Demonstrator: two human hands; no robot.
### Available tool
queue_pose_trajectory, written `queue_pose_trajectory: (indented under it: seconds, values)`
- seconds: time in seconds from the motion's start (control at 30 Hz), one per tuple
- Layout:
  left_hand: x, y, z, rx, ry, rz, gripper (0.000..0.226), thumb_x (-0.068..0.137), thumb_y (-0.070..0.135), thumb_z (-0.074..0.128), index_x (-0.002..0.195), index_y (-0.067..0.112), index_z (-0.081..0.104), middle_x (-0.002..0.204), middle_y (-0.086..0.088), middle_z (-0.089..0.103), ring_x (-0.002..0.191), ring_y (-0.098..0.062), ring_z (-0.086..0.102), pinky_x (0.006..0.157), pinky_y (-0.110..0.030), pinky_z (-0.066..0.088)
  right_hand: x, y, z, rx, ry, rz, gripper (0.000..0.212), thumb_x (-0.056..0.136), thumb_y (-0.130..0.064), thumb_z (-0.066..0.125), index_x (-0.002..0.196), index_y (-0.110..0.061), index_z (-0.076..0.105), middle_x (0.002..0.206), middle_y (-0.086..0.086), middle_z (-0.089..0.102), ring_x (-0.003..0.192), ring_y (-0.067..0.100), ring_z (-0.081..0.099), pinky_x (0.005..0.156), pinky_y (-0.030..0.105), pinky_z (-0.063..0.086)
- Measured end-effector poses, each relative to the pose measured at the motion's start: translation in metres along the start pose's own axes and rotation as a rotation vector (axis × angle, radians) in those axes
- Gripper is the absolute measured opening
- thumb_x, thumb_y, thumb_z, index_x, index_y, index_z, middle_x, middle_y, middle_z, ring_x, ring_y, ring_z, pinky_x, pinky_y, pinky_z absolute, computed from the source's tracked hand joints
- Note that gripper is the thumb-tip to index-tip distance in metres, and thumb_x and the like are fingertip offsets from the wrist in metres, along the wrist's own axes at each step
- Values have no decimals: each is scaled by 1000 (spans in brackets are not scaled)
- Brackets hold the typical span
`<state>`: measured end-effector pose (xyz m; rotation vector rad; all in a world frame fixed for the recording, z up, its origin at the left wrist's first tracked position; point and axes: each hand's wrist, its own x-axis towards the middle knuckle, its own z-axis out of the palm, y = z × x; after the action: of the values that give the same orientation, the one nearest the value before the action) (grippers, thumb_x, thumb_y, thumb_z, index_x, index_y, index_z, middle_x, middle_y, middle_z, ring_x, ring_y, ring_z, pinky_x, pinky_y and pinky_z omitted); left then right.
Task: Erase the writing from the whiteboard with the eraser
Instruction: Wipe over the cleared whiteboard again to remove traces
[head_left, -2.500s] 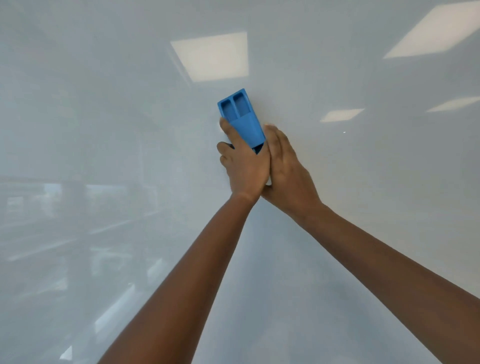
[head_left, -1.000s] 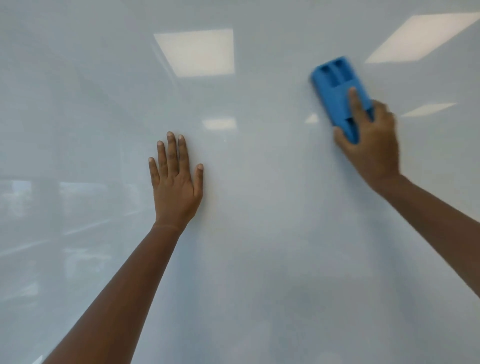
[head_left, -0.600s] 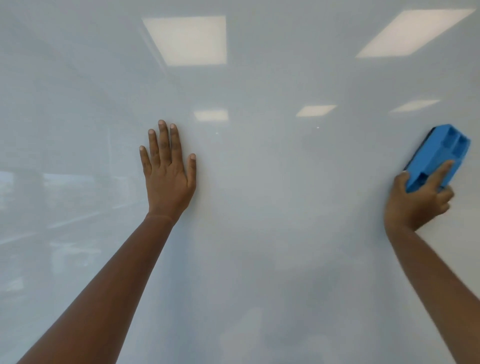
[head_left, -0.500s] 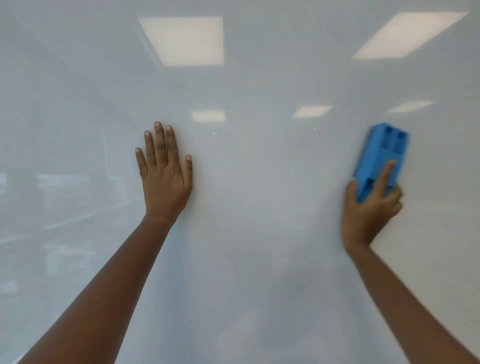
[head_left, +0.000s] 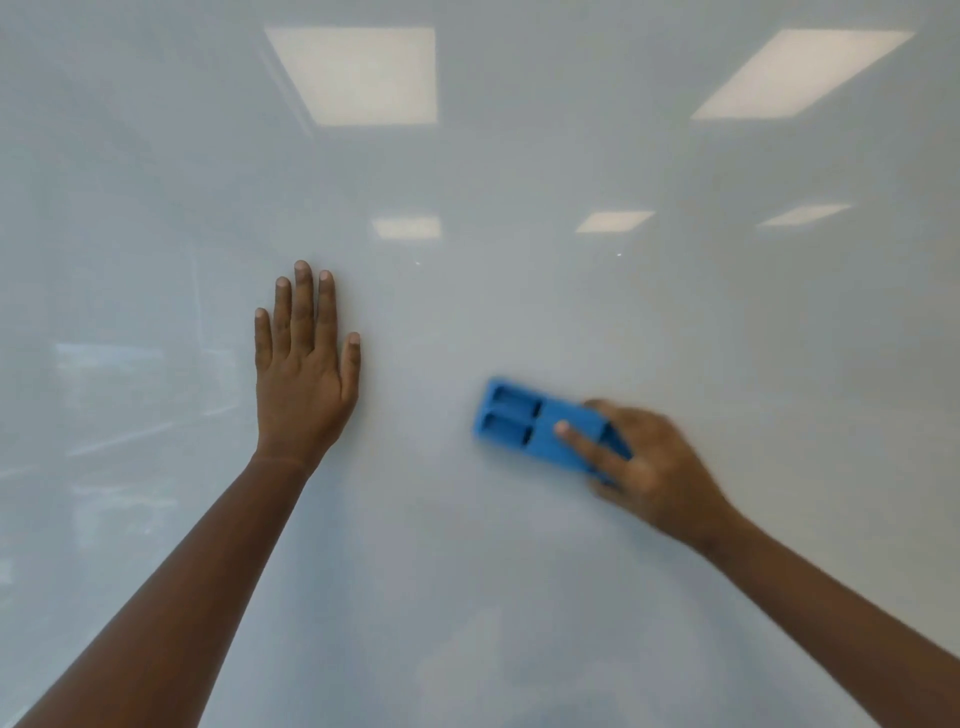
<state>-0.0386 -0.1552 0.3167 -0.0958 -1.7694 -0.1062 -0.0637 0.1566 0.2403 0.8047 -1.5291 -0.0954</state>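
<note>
Looking at the head view, the whiteboard (head_left: 519, 322) fills the whole frame, so I can't see any of its edges. It's glossy grey-white, with ceiling light reflections (head_left: 358, 75) across the top and faint room reflections on the left. Loads of bare surface in every direction around both hands, and I can't make out any marker writing on it.

The left hand (head_left: 304, 379) is left of centre, laid flat on the board, fingers straight, close together and pointing up, holding nothing.

The blue eraser (head_left: 540, 428) is right of centre, a bit below the middle, well apart from the left hand. Its long axis runs from upper left to lower right, close to level, with the free end pointing left toward the other hand. That free end shows four recessed pockets, all empty from what I can see.

The right hand (head_left: 649, 467) is clamped on the eraser's lower-right end, index finger laid along its back. It's motion-blurred, so I can't tell where the thumb is.
</note>
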Motion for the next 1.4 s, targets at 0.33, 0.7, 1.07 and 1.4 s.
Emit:
queue_pose_trajectory:
  seconds: [0.33, 0.7, 1.07, 1.4]
  values:
    - [-8, 4, 3, 4, -1, -20, 61, 93, 35, 11, 145, 4, 9, 154, -16, 9, 141, -26, 4, 114, -42, 1, -105, 28, -15, -21, 235, 1270, 65, 89, -16, 58, 143, -4, 24, 121, 41, 40, 107, 55, 41, 93, 61, 35]
    - [-38, 1, 4, 5, -27, 6, 55, 94, 32, 15, 142, 8, 5, 152, -12, 7, 140, -22, 2, 115, -41, 4, -54, -169, 56, 30, 182, 626, 36, 96, -37, 36, 131, -30, 32, 111, 25, 54, 88, 32, 46, 76, 39, 39]
    - [-78, 34, 3, -36, -110, -89, 61, 94, 34, 39, 141, 0, 21, 149, -24, 19, 137, -36, 9, 112, -49, 14, -1, -220, 95, 208, -91, -394, 29, 92, -27, 54, 120, -33, 51, 111, -7, 63, 93, 15, 62, 74, 28, 51]
    - [-12, -26, -59, -228, 263, -285, 46, 95, 28, 27, 130, 6, 48, 133, -18, 47, 127, -29, 38, 105, -37, 28, 147, -162, 67, 175, 157, -121, 43, 75, -12, 60, 116, -25, 64, 111, 9, 68, 77, 26, 64, 62, 30, 50]
